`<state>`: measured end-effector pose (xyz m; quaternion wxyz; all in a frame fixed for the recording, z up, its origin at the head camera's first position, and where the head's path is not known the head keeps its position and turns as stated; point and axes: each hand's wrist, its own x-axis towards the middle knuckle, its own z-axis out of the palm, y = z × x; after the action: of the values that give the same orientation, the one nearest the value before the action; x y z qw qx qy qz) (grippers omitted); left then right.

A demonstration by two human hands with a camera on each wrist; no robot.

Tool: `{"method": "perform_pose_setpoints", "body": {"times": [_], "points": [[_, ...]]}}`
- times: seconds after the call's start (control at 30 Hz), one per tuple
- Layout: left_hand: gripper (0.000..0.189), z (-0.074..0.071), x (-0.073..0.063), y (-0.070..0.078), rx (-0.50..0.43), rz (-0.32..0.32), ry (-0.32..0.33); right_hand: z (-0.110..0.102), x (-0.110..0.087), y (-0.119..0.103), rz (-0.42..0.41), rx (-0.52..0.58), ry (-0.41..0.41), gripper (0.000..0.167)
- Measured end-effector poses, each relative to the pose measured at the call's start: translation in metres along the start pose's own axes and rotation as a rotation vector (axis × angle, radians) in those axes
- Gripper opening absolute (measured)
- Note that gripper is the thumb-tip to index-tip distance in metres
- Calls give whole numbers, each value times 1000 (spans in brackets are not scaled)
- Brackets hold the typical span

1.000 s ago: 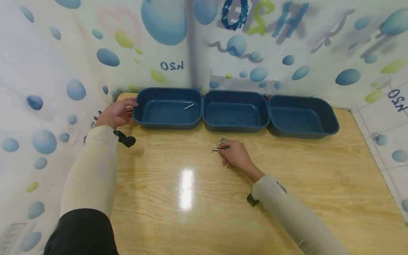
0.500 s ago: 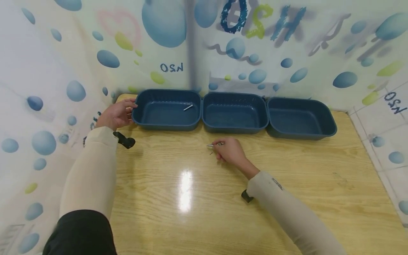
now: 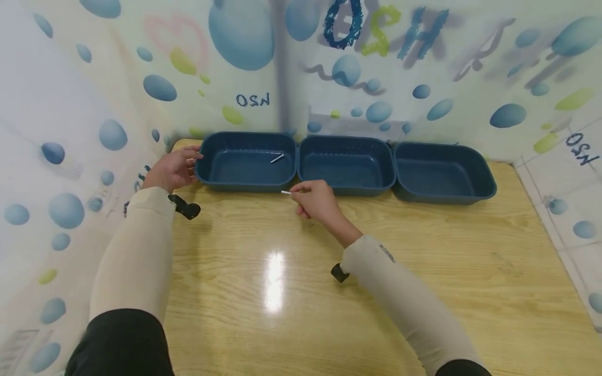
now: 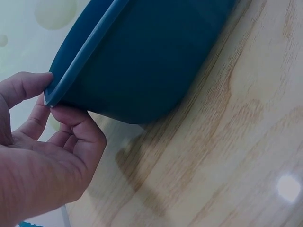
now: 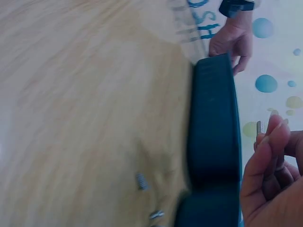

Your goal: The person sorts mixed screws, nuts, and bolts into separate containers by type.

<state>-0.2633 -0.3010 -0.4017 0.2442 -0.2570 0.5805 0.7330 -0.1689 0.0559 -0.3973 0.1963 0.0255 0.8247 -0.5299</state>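
Note:
My left hand (image 3: 173, 168) pinches the left end of the left blue bin (image 3: 244, 186); in the left wrist view its thumb and curled fingers (image 4: 78, 125) meet at the rim. My right hand (image 3: 317, 201) holds a small silver screw (image 3: 286, 192) between thumb and fingertips, just in front of the left and middle bins. In the right wrist view the tip of this screw (image 5: 260, 126) looks threaded; its other end is hidden by the fingers. One slim silver piece (image 3: 277, 158) lies inside the left bin, near its right end.
The middle bin (image 3: 348, 191) and right bin (image 3: 447, 199) continue the row along the back of the wooden table (image 3: 226, 261). In the right wrist view a blurred threaded piece (image 5: 142, 182) and another small metal piece (image 5: 156, 215) lie on the table. A patterned sheet (image 3: 254, 115) hangs behind.
My right hand has lifted the screw from the small metal pieces on the table and moved left and towards the bins. My left hand has stayed at the left bin.

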Motion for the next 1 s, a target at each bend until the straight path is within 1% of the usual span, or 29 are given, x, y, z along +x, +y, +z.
{"method": "perform_pose_setpoints", "body": {"times": [0.13, 0.23, 0.43, 0.57, 0.67, 0.9, 1.0], "points": [[33, -2, 0, -3, 13, -1, -11, 1, 5, -12, 0, 45, -8, 22], [34, -3, -1, -5, 13, -6, -17, 2, 10, -18, -4, 73, 1, 21], [34, -7, 1, -6, 14, -10, -16, 6, 19, -25, 21, 171, -7, 19], [32, -7, -1, -4, 12, 7, -17, 7, 25, -28, 37, 214, -8, 24], [31, -4, -2, -3, 12, 14, -18, 8, 29, -29, 45, 209, 7, 26], [30, 0, -1, 1, 7, 6, -23, 15, 39, -35, 36, 136, 72, 22], [30, -1, -1, -2, 5, 9, -31, 19, 44, -35, 35, 120, 85, 22]]}}
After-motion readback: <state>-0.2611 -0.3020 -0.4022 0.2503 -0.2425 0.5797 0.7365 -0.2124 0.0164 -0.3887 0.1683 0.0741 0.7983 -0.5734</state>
